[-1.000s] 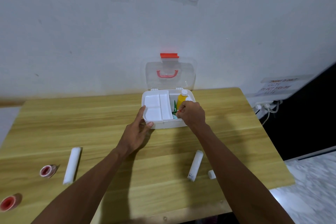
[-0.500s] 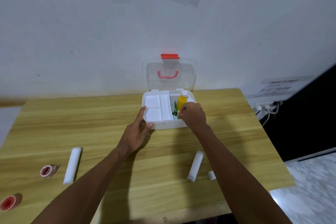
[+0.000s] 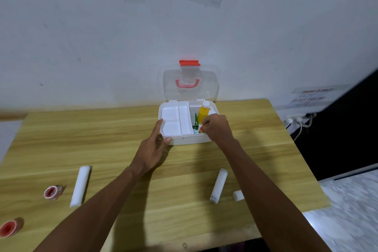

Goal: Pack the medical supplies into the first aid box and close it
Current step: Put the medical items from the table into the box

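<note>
The white first aid box (image 3: 190, 139) stands open at the table's far side, its clear lid (image 3: 190, 92) with a red handle leaning on the wall. A white divider tray (image 3: 171, 121) fills its left half. A yellow bottle (image 3: 202, 115) and green packets (image 3: 195, 122) sit in the right half. My left hand (image 3: 153, 149) grips the box's front left corner. My right hand (image 3: 216, 127) reaches into the right half, its fingers pinched on a small item with a red spot; most of it is hidden.
On the wooden table (image 3: 122, 135) lie a white roll (image 3: 80, 186) at the left, another white roll (image 3: 218, 185) and a small white piece (image 3: 238, 195) at the right. Two red tape rolls (image 3: 52, 192) (image 3: 8, 229) sit near the left edge. Cables and a socket (image 3: 296, 118) hang past the right edge.
My right hand's fingers have shifted slightly inside the box's right half. My left hand and the box have stayed in place.
</note>
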